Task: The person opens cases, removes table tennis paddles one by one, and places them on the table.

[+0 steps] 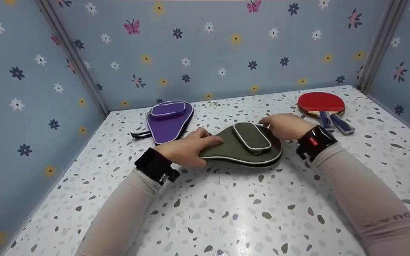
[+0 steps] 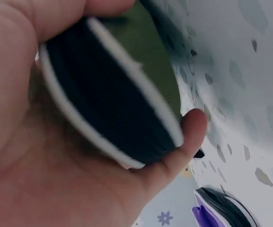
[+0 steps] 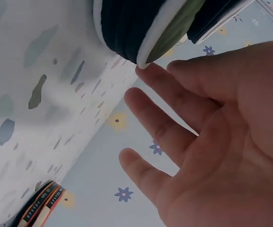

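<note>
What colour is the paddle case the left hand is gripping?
The case is olive green with white piping; the head view shows it best.

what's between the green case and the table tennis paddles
In the head view, the right hand lies between the green case and the table tennis paddles, with a narrow strip of tabletop showing between hand and paddles.

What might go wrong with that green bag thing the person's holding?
The wide end might dip or slip: the left hand grips the narrow end of the green case, but the right hand isn't wrapped around the wide end.

The purple case lies close beside the left hand, so it could get bumped.

The blue paddle handles sit near the right wrist, so a sideways swing might knock them.
</note>
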{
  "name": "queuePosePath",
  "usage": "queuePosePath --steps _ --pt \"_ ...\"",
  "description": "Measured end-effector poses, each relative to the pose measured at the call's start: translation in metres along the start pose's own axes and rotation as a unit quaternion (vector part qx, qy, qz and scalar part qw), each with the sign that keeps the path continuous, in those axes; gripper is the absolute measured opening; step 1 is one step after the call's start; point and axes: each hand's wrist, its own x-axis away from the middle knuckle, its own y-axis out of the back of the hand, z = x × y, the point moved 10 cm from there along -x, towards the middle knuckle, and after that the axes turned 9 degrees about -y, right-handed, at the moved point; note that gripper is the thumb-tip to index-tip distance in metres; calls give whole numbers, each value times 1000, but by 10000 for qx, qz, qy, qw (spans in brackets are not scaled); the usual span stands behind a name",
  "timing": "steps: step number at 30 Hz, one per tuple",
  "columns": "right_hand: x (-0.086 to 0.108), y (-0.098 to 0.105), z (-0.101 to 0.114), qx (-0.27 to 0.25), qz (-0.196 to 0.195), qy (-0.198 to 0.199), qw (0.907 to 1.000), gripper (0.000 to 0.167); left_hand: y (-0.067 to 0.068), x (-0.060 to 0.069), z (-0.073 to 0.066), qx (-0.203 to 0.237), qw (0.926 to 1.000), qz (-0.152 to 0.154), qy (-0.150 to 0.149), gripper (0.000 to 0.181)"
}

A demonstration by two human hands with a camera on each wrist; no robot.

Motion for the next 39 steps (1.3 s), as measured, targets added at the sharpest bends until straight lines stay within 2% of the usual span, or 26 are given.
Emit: queuePosePath --steps 5,10,14,17,19,23,27,33,39 --pt "-2 -6 0 -308 245 45 9992 54 -7 1 4 38 9994 321 122 92" --pt "-4 -14 -2 -345 442 77 9984 61 -11 -3 3 -36 9989 448 141 79" --pt "-3 -15 -5 -346 399 113 9985 57 -8 -8 -7 -254 9992 219 -222 67" --pt "-3 -15 -7 -308 320 178 9989 52 -10 -14 -14 -308 9981 19 -531 69" --pt "-4 -15 -7 -213 242 223 9992 47 -13 -17 -17 -293 9975 -4 -636 74" --pt "-5 -15 -9 0 90 136 9999 34 -21 -18 -17 -260 9982 150 -528 82" --pt "-6 -15 -11 122 28 12 9999 19 -24 -17 -14 -304 9983 203 -462 80" --pt "-3 -14 -16 -66 190 25 9998 22 -23 -17 -15 -302 9981 214 -493 78" --pt "-8 -16 -21 -57 -73 -25 10000 15 -23 -17 -16 -312 9980 241 -495 78"
